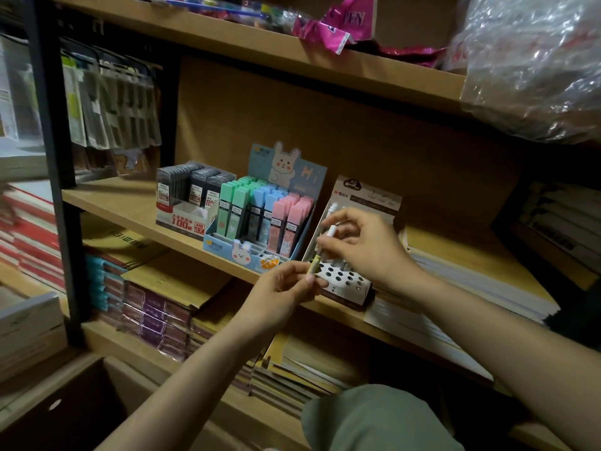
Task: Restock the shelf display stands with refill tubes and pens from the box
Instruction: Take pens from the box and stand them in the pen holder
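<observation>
Right hand (364, 245) pinches a white pen (328, 234) above the holed stand (341, 278); left hand (279, 296) grips a yellow pen (313, 266) beside it. Each tip should enter an empty hole upright, without tilting the stand.

both forearms reach forward, left hand (282, 292) and right hand (364, 245) each pinching.

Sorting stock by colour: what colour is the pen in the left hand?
Pale yellow pen, pinched in the left hand; head view, the only one, shows it.
</observation>
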{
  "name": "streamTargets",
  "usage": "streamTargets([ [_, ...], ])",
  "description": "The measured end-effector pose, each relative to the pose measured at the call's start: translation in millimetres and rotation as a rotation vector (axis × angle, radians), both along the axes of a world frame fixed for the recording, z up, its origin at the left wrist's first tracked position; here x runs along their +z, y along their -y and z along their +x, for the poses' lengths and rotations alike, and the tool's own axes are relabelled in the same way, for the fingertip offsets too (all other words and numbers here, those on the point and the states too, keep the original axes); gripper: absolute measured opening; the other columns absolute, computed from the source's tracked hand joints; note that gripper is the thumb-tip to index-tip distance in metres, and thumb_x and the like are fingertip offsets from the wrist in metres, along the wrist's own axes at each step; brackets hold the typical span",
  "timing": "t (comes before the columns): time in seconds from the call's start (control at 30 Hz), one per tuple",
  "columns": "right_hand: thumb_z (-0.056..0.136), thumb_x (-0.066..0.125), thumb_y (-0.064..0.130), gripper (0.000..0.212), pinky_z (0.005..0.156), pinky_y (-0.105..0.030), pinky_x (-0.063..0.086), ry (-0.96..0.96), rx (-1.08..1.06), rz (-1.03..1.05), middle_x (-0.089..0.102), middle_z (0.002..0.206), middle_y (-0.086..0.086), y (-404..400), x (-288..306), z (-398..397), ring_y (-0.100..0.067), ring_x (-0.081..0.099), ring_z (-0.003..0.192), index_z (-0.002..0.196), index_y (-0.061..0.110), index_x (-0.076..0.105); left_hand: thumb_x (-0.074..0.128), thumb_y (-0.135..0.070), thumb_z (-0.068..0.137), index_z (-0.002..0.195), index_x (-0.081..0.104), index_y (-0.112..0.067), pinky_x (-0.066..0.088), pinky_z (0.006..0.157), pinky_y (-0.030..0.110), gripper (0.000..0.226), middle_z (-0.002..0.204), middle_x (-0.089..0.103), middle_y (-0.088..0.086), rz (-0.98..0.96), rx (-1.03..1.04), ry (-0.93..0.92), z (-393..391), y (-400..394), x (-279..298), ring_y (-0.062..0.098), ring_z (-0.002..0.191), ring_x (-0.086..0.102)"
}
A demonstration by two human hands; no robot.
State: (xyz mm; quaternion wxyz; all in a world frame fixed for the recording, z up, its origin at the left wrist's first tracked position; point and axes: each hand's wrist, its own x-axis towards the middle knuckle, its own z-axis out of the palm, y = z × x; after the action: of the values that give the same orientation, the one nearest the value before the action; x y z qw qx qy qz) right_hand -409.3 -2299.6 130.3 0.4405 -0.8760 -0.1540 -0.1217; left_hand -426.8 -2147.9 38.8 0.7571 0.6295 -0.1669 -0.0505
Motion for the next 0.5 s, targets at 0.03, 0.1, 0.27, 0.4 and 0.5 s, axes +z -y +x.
streamTargets([
  [0.03,0.081,0.075,0.008,0.024,0.067,-0.026,0.060,0.010,-0.018,0.013,0.072,0.084,-0.004,4.9,5.3,1.2,-0.016,0.073,0.071,0.098,0.018,0.062,0.051,-0.017,0.097,0.119,0.059,-0.018,0.053,0.078,0.017,0.023,0.106,0.071,-0.004,0.064,0.031,0.041,1.4,0.6,-0.2,0.005,0.098,0.066],
  [0.1,0.078,0.077,0.010,0.025,0.068,-0.030,0.061,0.075,-0.072,0.038,0.071,0.088,-0.004,21.7,20.0,4.0,-0.017,0.073,0.073,0.095,0.019,0.061,0.052,-0.026,0.097,0.127,0.054,-0.023,0.050,0.088,0.019,0.031,0.122,0.061,-0.009,0.270,0.119,0.192,5.7,2.3,-4.6,0.002,0.109,0.058],
  [0.27,0.078,0.077,0.019,0.023,0.060,-0.007,0.050,0.315,-0.232,-0.199,0.066,0.088,0.007,59.6,33.5,5.2,0.005,0.066,0.074,0.090,0.026,0.059,0.051,-0.039,0.095,0.142,0.038,-0.032,0.030,0.115,0.029,0.049,0.151,0.028,-0.011,0.823,0.262,0.620,15.1,6.1,-28.7,0.006,0.140,0.023],
  [0.4,0.079,0.077,0.020,0.023,0.059,-0.002,0.045,0.360,-0.265,-0.262,0.063,0.086,0.009,65.7,20.0,9.6,0.009,0.062,0.074,0.093,0.022,0.059,0.050,-0.041,0.095,0.150,0.023,-0.036,0.018,0.121,0.038,0.062,0.160,0.016,-0.004,1.035,0.274,0.771,20.2,14.9,-46.6,0.015,0.148,0.008],
  [0.5,0.080,0.077,0.020,0.021,0.059,-0.005,0.047,0.383,-0.273,-0.236,0.064,0.085,0.007,64.3,14.2,12.8,0.000,0.063,0.074,0.091,0.022,0.059,0.047,-0.044,0.096,0.151,0.017,-0.038,0.006,0.116,0.035,0.062,0.161,0.012,-0.003,1.109,0.332,0.822,23.7,17.3,-51.9,0.017,0.149,0.003],
])
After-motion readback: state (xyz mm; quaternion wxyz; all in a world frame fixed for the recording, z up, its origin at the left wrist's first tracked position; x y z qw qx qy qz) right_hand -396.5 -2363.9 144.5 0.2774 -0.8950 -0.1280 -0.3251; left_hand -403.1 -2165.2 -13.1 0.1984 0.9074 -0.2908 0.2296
